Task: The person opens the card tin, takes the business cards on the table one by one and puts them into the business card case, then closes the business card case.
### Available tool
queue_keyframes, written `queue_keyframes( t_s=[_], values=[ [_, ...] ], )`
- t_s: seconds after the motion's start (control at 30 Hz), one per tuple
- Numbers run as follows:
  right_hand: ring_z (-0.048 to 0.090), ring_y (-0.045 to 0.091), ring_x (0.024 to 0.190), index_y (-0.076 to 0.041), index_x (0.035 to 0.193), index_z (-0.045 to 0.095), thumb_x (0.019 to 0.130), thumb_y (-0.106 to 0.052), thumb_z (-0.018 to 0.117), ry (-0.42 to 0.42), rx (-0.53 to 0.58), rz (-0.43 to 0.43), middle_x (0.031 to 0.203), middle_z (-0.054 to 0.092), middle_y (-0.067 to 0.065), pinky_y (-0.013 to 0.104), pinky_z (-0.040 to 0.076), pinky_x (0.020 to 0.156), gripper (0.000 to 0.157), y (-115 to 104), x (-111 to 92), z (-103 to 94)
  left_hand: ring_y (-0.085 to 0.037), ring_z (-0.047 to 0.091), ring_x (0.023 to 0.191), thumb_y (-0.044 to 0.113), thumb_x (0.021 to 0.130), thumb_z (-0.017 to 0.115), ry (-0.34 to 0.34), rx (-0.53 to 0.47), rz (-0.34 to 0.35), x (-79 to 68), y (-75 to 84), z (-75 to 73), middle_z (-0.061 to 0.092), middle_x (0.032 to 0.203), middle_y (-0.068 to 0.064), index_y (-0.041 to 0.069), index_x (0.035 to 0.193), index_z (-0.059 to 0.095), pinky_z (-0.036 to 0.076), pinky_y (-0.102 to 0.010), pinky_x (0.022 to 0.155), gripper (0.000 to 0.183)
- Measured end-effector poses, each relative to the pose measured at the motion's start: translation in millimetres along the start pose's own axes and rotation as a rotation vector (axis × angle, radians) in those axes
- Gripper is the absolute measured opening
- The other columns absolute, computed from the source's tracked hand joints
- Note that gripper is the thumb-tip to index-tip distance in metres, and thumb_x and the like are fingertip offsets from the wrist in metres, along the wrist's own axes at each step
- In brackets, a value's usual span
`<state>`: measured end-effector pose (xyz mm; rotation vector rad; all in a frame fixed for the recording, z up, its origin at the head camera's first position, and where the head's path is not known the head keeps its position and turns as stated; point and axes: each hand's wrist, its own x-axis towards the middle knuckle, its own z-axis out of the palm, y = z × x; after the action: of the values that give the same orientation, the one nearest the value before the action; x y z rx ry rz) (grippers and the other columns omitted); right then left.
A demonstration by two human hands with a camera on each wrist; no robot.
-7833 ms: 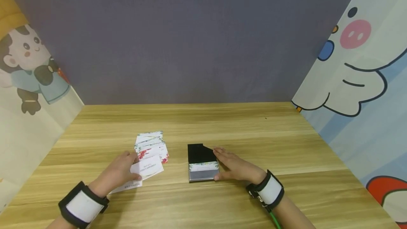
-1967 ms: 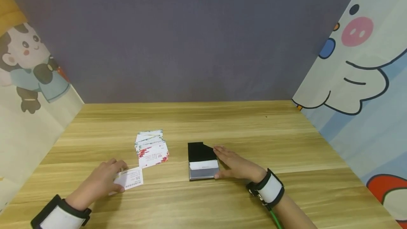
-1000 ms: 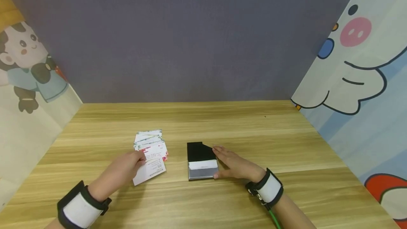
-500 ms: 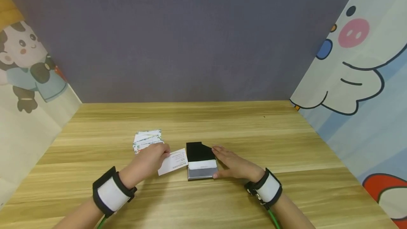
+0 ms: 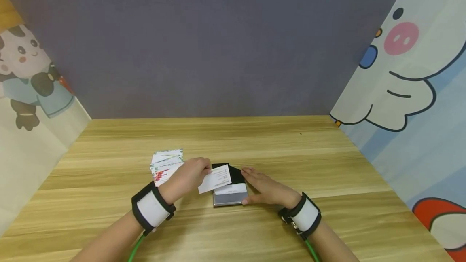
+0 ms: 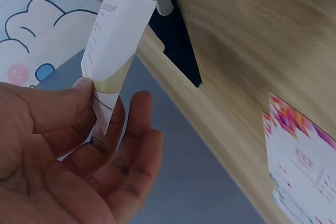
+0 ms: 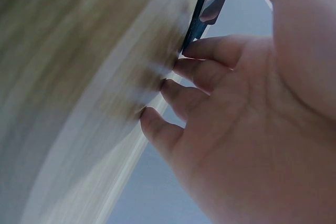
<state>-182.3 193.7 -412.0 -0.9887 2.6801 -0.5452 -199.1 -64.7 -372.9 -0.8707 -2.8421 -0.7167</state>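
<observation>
A white business card with printed text is pinched between the thumb and fingers of my left hand. It is tilted and overlaps the opened business card case in the head view. In the left wrist view the card bows slightly, and the case's dark flap shows behind it. The case lies with its black lid folded back, white cards showing above its metal pocket. My right hand rests at the case's right side, thumb at the lower corner; in the right wrist view its fingertips touch the table.
Left of the case lies a fanned group of several business cards with floral and red prints, partly behind my left hand. The wooden table meets a grey panel at the back and cartoon-printed side panels.
My left hand laid an earlier card in the case, then picked up another from the near left. It has carried this card rightward over the case. The right hand has stayed beside the case.
</observation>
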Motion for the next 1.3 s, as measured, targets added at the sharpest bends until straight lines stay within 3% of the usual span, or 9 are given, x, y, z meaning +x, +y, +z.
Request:
queue_keyframes(
  t_s=[0.2,0.53,0.93,1.3],
  values=[
    [0.017,0.037,0.134,0.005,0.140,0.022,0.080,-0.050,0.057,0.001,0.014,0.007,0.148,0.021,0.025,0.055,0.023,0.107,0.088,-0.4,0.7,0.4,-0.015,0.056,0.068,0.004,0.084,0.060,0.018,-0.021,0.062,12.0,5.0,5.6,0.061,0.073,-0.004,0.008,0.075,0.061,0.053,-0.035,0.062,0.009],
    [0.016,0.036,0.134,0.004,0.140,0.021,0.081,-0.050,0.057,-0.006,0.019,0.026,0.148,0.020,0.025,0.054,0.023,0.108,0.089,-0.3,0.8,1.3,-0.015,0.056,0.070,0.005,0.084,0.060,0.005,-0.047,0.101,24.8,11.2,17.5,0.063,0.076,-0.004,0.008,0.078,0.064,0.053,-0.035,0.063,0.007],
    [0.016,0.037,0.134,0.004,0.140,0.023,0.080,-0.051,0.058,-0.004,0.028,0.038,0.148,0.020,0.026,0.055,0.024,0.107,0.088,-0.8,1.7,0.8,-0.015,0.057,0.072,0.009,0.085,0.059,-0.075,-0.063,0.091,26.7,10.3,32.2,0.065,0.079,-0.005,0.009,0.079,0.065,0.053,-0.034,0.065,0.008],
    [0.017,0.039,0.134,0.001,0.139,0.028,0.080,-0.048,0.059,0.010,0.057,0.009,0.146,0.022,0.027,0.058,0.023,0.106,0.083,-1.7,0.9,-0.5,-0.014,0.056,0.072,0.011,0.084,0.061,-0.133,-0.040,0.096,23.1,13.5,36.1,0.064,0.082,-0.006,0.008,0.083,0.065,0.052,-0.031,0.062,0.005]
  ],
)
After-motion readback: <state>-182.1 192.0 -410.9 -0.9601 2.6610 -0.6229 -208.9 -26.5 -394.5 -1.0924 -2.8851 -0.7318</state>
